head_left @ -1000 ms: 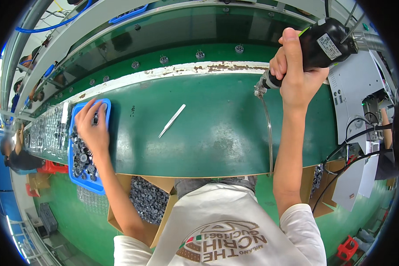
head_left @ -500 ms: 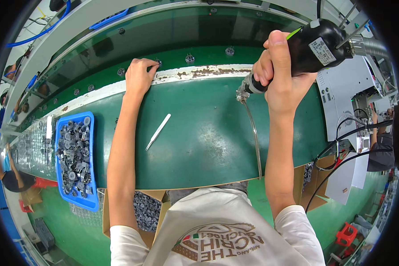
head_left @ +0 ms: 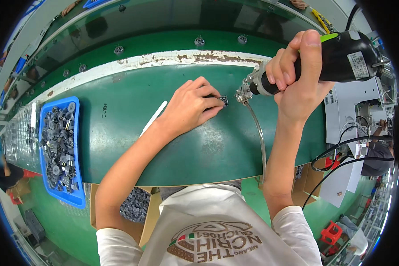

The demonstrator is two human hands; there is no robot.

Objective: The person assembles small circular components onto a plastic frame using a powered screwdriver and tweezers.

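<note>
My left hand [head_left: 190, 106] pinches a small dark round part with metal prongs [head_left: 224, 101] between thumb and fingertips, low over the green bench. Just to its right, apart from it, is the metal nose [head_left: 244, 94] of a black power screwdriver [head_left: 341, 60]. My right hand [head_left: 299, 84] is wrapped round the screwdriver's body, which lies tilted with its nose toward the lower left. A clear hose [head_left: 259, 133] hangs from the nose to the bench's front edge. White tweezers [head_left: 154, 118] lie beside my left forearm, which partly hides them.
A blue tray [head_left: 78, 150] heaped with similar grey parts stands at the left. Behind a worn white rail [head_left: 164, 58], several parts sit spaced along a green strip [head_left: 155, 42]. Cardboard boxes [head_left: 151, 213] flank me below the bench. Black cables [head_left: 337, 170] hang at the right.
My left hand has brought a part from the green strip over the rail, toward me and right, close to the screwdriver's nose. My right hand and screwdriver have shifted slightly right in view.
</note>
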